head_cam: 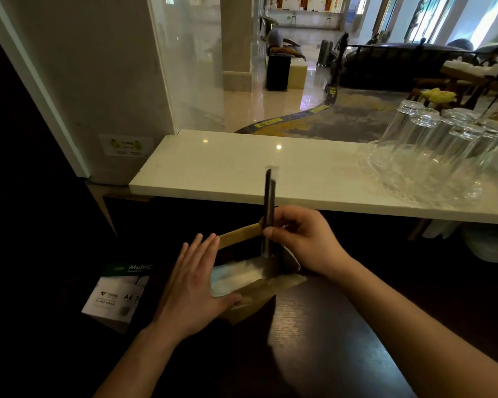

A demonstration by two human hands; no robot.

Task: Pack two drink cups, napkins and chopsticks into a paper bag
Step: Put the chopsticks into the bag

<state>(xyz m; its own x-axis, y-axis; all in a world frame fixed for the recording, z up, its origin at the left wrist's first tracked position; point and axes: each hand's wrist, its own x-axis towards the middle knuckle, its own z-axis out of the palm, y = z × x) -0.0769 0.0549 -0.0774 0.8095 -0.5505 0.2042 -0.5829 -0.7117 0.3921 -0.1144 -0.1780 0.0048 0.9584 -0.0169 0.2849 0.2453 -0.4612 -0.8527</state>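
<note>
The right hand [305, 239] was closed around a pair of dark chopsticks [268, 202] in a clear wrapper, pinching them between thumb and fingers about halfway down their length. The chopsticks stood nearly upright, their lower ends dipping into the open mouth of the paper bag [259, 291] and their upper ends rising in front of the pale edge of the upper ledge. The left hand [193, 285] was open and flat, fingers straight and together, its palm pressed against the left side of the bag and its thumb lying along the bag's near rim; it gripped nothing.

The brown bag stood on the dark wooden counter [322, 334] between the two hands, its mouth spread open. Inside it lay something pale and whitish-blue, most likely napkins [236, 275], though the dim light left it unclear. Whether any drink cups sat in the bag could not be told.

To the left of the left hand, a white and green package of A4 paper [118, 294] lay lower down in shadow. Beyond the bag ran a glossy white marble ledge [213, 165]. At its right end a cluster of clear drinking glasses [443, 130] stood upside down on a cut-glass tray [408, 182]. A glass pane [196, 67] rose behind the ledge, with a lobby floor and seating visible beyond it.
</note>
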